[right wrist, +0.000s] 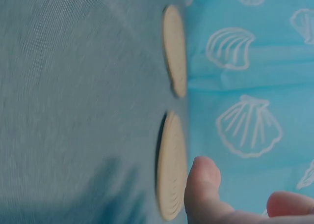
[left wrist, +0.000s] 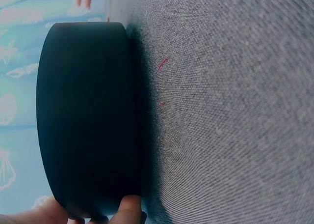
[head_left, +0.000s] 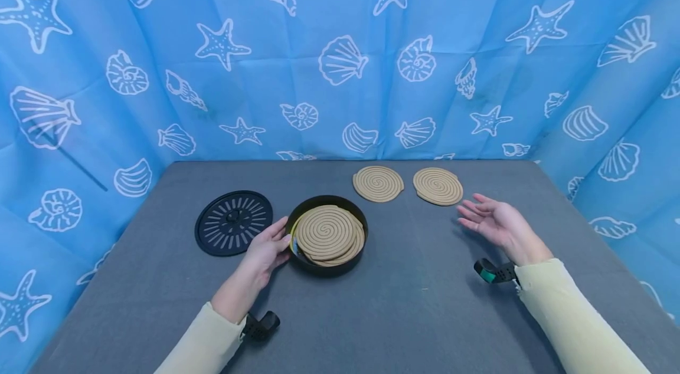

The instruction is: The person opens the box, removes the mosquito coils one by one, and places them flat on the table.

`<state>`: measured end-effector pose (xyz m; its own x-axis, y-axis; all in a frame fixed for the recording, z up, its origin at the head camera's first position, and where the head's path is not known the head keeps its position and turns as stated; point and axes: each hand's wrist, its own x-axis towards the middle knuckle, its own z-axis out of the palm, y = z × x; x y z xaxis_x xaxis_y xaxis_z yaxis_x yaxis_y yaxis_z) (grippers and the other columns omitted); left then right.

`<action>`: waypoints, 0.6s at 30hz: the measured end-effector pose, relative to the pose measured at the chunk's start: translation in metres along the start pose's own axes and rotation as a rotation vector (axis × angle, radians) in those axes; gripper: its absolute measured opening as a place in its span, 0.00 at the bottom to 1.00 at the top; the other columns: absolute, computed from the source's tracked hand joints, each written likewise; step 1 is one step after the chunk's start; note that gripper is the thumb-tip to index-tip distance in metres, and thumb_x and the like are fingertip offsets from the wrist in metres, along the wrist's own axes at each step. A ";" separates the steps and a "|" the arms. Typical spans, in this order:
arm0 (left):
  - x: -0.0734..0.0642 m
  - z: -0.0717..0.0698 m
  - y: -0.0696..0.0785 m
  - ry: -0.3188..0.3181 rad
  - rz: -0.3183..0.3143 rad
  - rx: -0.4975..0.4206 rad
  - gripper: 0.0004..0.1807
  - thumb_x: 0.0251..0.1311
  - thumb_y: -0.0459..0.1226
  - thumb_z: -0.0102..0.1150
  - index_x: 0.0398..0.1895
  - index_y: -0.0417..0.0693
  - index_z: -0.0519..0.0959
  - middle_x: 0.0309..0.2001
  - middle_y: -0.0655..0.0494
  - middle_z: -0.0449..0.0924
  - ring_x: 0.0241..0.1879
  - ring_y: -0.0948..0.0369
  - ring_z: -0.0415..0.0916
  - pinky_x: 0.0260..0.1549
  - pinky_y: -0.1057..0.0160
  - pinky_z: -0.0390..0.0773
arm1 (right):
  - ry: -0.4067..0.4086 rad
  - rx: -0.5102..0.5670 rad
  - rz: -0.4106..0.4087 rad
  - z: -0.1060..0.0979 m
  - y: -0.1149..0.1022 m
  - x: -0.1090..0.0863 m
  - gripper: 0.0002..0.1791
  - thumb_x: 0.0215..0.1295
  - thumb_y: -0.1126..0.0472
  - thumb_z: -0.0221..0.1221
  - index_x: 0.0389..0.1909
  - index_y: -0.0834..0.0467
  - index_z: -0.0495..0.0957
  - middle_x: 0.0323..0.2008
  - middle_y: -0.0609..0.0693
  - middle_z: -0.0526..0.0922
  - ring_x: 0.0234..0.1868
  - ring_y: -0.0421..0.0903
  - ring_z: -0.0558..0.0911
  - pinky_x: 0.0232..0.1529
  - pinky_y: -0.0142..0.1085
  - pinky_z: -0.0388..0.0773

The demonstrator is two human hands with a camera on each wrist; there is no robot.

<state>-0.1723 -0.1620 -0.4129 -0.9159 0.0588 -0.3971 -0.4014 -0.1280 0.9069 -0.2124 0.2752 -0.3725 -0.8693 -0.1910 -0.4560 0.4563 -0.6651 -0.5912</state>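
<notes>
A round black mosquito coil tin [head_left: 325, 271] stands on the table, holding a stack of tan mosquito coils [head_left: 326, 232] with a bit of yellow and blue under them at the left. My left hand [head_left: 267, 249] grips the tin's left side; in the left wrist view a fingertip [left wrist: 130, 209] presses low on its dark wall. Two more tan spirals, a left coil [head_left: 378, 183] and a right coil [head_left: 438, 186], lie flat near the back edge. Just right of the latter, my right hand [head_left: 496, 223] hovers palm up with loose fingers, holding nothing.
A black slotted lid [head_left: 234, 223] with a central knob lies left of the tin, behind my left hand. Grey cloth covers the table [head_left: 404, 315]. A blue curtain [head_left: 319, 20] printed with seashells hangs behind it and along the sides.
</notes>
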 end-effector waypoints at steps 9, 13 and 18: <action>0.000 -0.001 0.000 -0.002 -0.005 -0.006 0.27 0.73 0.30 0.41 0.75 0.47 0.57 0.73 0.47 0.57 0.69 0.49 0.59 0.64 0.44 0.61 | -0.135 0.066 -0.020 0.015 0.014 -0.016 0.37 0.77 0.69 0.29 0.74 0.40 0.22 0.76 0.41 0.23 0.76 0.43 0.33 0.73 0.42 0.34; 0.001 0.000 -0.001 0.001 -0.006 -0.004 0.27 0.73 0.30 0.41 0.75 0.47 0.57 0.73 0.47 0.57 0.69 0.49 0.59 0.64 0.44 0.61 | -0.167 0.026 -0.033 0.025 0.023 -0.020 0.37 0.77 0.69 0.29 0.74 0.42 0.20 0.76 0.44 0.23 0.76 0.45 0.33 0.72 0.43 0.35; 0.002 -0.001 -0.001 0.009 -0.007 -0.004 0.27 0.73 0.31 0.42 0.74 0.48 0.58 0.73 0.48 0.57 0.69 0.50 0.60 0.64 0.44 0.62 | -0.252 -0.009 -0.030 0.037 0.034 -0.025 0.38 0.77 0.70 0.29 0.73 0.45 0.17 0.76 0.47 0.21 0.76 0.48 0.32 0.72 0.44 0.35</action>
<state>-0.1734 -0.1624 -0.4146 -0.9132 0.0510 -0.4044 -0.4075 -0.1319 0.9036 -0.1820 0.2306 -0.3559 -0.9020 -0.3458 -0.2583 0.4300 -0.6668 -0.6087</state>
